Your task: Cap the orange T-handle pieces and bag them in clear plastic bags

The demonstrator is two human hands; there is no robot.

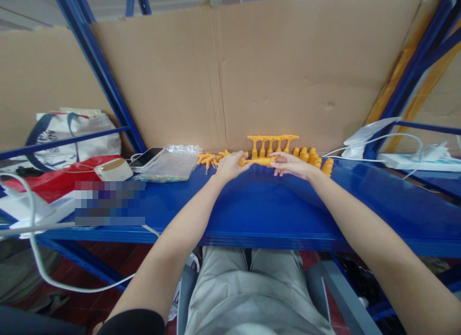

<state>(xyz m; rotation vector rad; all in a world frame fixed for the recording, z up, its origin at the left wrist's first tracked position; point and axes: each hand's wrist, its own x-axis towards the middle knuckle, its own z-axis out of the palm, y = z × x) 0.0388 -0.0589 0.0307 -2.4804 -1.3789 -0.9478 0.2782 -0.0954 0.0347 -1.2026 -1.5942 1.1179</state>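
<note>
Both my hands grip one orange plastic corkscrew (262, 160), held level just above the blue shelf. My left hand (231, 166) is closed on its left end, where a round knob shows. Closed on the other end is my right hand (292, 165), by thumb and fingertips. No metal spiral shows on this piece. Beside my left hand lie several orange handles with metal spirals (209, 159). Several T-shaped orange pieces (272, 143) stand in a row behind my hands. Short orange sleeve-like parts (309, 155) are lined up behind my right hand, partly hidden by it.
The blue shelf (270, 205) ends in front of my lap. Left are a plastic bag (176, 163), a phone (149, 156), a white box (114, 170), a red bag (68, 174) and white cables. Cardboard (288, 66) walls the back. A power strip (421, 162) lies right.
</note>
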